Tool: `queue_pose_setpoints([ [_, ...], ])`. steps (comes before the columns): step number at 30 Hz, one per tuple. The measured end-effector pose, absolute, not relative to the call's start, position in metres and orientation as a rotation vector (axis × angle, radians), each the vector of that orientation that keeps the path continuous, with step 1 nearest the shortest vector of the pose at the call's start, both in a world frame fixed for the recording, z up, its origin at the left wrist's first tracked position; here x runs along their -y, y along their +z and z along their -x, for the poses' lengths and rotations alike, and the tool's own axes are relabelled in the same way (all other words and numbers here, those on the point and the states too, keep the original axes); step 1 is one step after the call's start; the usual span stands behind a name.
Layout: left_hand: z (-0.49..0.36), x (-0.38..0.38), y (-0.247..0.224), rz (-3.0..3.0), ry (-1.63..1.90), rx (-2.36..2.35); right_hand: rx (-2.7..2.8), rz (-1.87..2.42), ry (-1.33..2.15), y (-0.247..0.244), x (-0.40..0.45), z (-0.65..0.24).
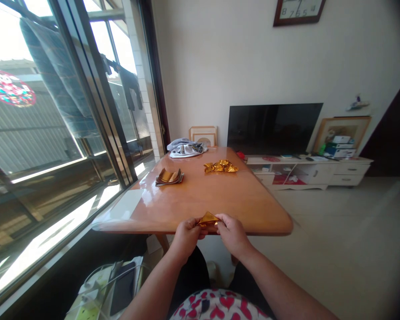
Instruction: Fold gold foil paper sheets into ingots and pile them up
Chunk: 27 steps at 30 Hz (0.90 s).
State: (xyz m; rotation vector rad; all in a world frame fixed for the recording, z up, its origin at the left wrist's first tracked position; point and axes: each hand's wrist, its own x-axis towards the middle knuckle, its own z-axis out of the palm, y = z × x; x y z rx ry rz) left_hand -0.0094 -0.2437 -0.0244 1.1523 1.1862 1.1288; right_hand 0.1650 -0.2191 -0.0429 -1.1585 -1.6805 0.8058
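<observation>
Between my two hands is a piece of folded gold foil paper point(208, 218), its top coming to a peak, held at the table's near edge. My left hand point(188, 235) pinches its left side, and my right hand point(231, 233) grips the right corner. Farther up the wooden table point(220, 195), a small pile of folded gold foil pieces point(221, 166) lies right of centre. To the left rests a stack of gold foil sheets point(170, 176), curling up at the edges.
Bundled grey cloth point(186, 148) lies at the table's far end. Past it stand a television point(275, 129) and a white cabinet point(348, 169). Windows point(96, 89) run along the left. Below left, a phone point(123, 286) and cables rest on a small stand.
</observation>
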Motion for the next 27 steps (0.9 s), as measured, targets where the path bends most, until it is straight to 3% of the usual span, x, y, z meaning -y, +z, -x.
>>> queue_pose_setpoints([
  [14,0.0077,0.2452,-0.0160,-1.308,1.095,-1.254,1.682,1.111,0.758,-0.0416,0.2210,-0.1630],
  [27,0.0114,0.2429,-0.0220,-1.034,1.189,-1.266,1.681,1.237,0.594,-0.0437,0.2209,-0.1674],
])
